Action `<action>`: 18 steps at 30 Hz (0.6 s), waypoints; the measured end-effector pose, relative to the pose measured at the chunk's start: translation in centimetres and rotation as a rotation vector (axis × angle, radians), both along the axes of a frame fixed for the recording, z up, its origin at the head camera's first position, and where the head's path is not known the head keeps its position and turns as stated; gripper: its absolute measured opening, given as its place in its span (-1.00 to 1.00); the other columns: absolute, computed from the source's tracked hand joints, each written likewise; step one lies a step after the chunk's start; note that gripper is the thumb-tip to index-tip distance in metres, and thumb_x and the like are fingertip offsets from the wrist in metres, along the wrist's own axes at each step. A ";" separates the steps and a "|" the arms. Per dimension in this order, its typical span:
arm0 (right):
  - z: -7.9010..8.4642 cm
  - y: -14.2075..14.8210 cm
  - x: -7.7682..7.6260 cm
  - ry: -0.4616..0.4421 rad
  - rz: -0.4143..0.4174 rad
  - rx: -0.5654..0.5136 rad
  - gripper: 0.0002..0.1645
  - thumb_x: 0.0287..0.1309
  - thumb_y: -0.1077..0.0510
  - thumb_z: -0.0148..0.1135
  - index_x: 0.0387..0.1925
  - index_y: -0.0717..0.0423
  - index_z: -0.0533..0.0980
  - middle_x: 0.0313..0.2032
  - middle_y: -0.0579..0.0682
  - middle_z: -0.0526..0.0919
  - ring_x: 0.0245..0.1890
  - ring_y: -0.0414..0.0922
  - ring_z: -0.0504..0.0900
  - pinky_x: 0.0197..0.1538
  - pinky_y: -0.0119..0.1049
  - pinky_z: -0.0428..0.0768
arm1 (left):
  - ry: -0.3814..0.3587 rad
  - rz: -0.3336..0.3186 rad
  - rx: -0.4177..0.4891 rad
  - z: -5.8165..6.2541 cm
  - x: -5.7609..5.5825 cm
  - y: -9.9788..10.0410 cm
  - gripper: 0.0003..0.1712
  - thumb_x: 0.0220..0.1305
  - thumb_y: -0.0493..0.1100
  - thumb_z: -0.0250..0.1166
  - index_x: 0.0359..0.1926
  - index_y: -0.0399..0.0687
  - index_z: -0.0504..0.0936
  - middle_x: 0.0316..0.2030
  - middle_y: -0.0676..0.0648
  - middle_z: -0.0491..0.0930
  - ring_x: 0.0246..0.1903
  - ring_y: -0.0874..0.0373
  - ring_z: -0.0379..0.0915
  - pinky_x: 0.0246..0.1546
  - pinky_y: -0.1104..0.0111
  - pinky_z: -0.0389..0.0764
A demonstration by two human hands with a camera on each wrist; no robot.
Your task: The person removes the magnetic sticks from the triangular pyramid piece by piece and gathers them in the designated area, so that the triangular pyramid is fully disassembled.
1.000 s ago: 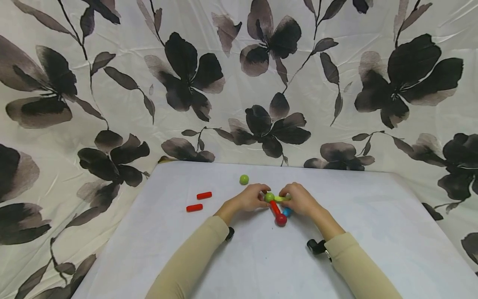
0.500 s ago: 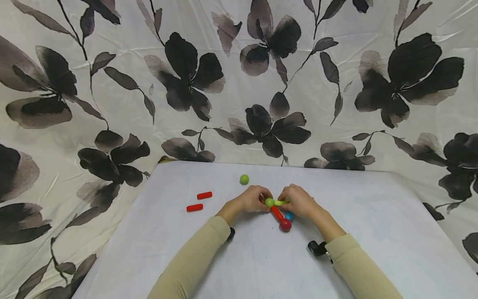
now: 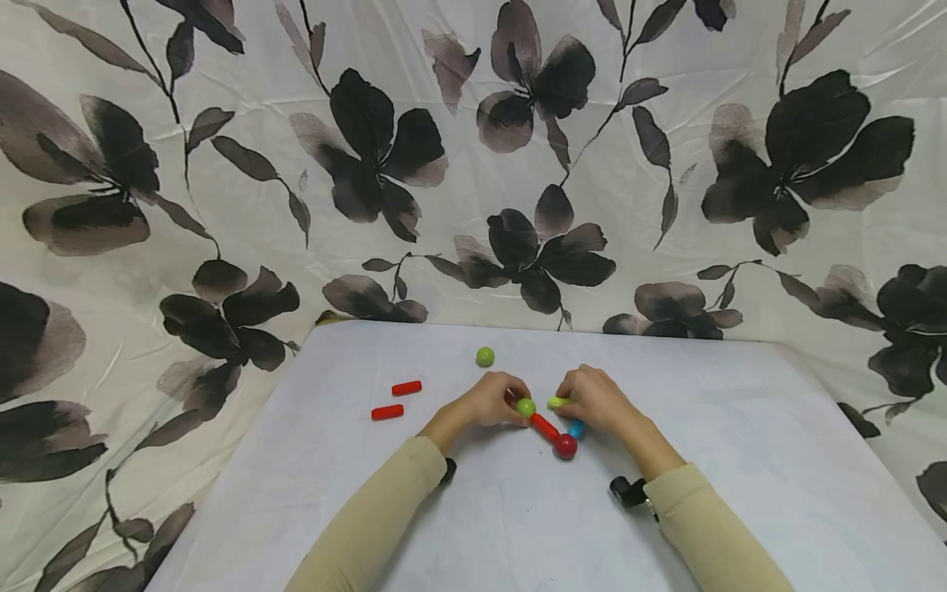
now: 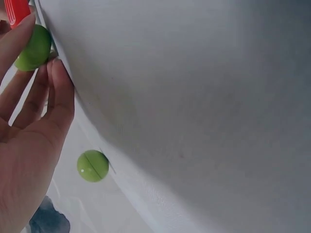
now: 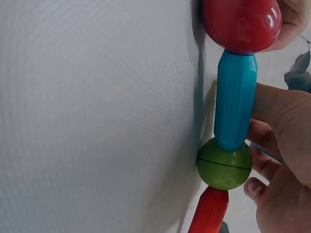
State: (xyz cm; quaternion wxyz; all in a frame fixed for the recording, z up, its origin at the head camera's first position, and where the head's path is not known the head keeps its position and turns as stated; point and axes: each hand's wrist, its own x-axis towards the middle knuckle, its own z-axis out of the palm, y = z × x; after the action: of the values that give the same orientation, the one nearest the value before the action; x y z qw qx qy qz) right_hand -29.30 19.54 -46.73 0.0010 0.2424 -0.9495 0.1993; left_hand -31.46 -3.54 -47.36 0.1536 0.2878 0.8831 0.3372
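Observation:
My left hand (image 3: 491, 400) pinches a green ball (image 3: 526, 408) between thumb and fingers; the left wrist view shows the same green ball (image 4: 38, 48) close up. A red rod (image 3: 545, 427) runs from it to a red ball (image 3: 565, 446). From the red ball a blue rod (image 5: 236, 99) leads to another green ball (image 5: 224, 165), with a second red rod (image 5: 210, 211) beyond. My right hand (image 3: 598, 400) pinches a yellow-green rod (image 3: 558, 402), its end pointing at the left hand's ball across a small gap. The right fingers partly hide the blue rod in the head view.
Two loose red rods, one (image 3: 406, 388) behind the other (image 3: 387, 412), lie on the white table (image 3: 518, 534) left of the hands. A loose green ball (image 3: 484, 356) rests near the back edge. Behind the table hangs a floral cloth (image 3: 459, 181).
The left hand's green ball has come away from the yellow-green rod, leaving a gap. The joined pieces have shifted toward the person, and the left hand has moved slightly left.

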 end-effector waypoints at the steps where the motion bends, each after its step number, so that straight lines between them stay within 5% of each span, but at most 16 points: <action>1: -0.1 0.0 0.0 -0.005 0.001 -0.006 -0.81 0.05 0.16 0.58 -0.29 0.15 0.77 -0.31 -0.09 0.75 -0.22 -0.09 0.55 -0.06 -0.08 0.51 | 0.001 0.004 0.004 0.0 0.1 0.0 -0.64 0.05 -0.24 0.62 -0.11 -0.10 0.73 -0.22 0.04 0.65 -0.26 0.23 0.49 -0.16 0.43 0.53; 18: 0.4 0.6 1.6 0.013 -0.044 -0.025 -0.64 0.14 0.06 0.53 -0.08 0.18 0.73 -0.10 0.04 0.72 0.01 0.06 0.59 0.16 0.13 0.49 | -0.003 0.015 -0.002 0.0 0.9 -0.3 -0.62 0.09 -0.27 0.59 -0.05 -0.14 0.69 -0.20 0.02 0.62 -0.22 0.18 0.49 -0.11 0.39 0.53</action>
State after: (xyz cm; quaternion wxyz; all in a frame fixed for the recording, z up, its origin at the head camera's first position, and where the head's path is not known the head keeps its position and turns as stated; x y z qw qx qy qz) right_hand -27.74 20.19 -46.35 0.0147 0.2226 -0.9520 0.2097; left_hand -30.60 -3.80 -47.32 0.1528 0.2803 0.8854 0.3378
